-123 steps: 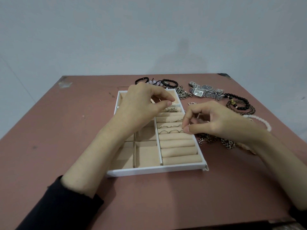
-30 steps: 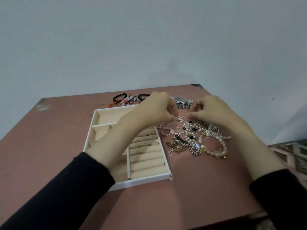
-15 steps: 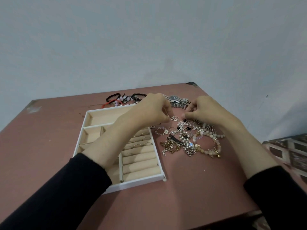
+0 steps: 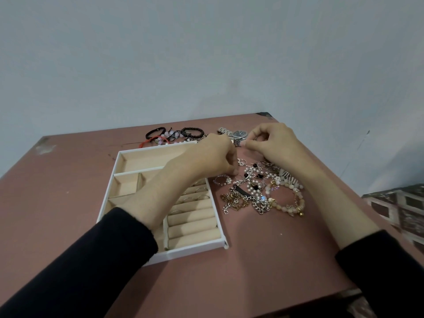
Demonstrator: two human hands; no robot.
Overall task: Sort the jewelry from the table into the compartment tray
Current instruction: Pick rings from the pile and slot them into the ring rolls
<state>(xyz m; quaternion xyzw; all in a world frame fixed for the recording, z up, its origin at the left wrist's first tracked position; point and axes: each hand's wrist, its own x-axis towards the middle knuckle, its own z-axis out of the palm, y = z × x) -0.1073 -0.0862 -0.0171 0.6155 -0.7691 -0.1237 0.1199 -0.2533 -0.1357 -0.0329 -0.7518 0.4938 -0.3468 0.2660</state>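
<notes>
Over the jewelry pile (image 4: 254, 193), left hand (image 4: 213, 157) and right hand (image 4: 277, 145) curl, contents unclear; right has neared watch (image 4: 239, 134).

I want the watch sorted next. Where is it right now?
In the head view the watch lies near the far edge of the table, right of the black bracelets, just beyond the right hand.

The tray (image 4: 183, 251) had a smooth white rim and a matt beige, cloth-like lining. The jewelry pile (image 4: 254, 196) was shiny metal chain mixed with glossy beads, on a matt, scuffed table (image 4: 252, 283).
</notes>
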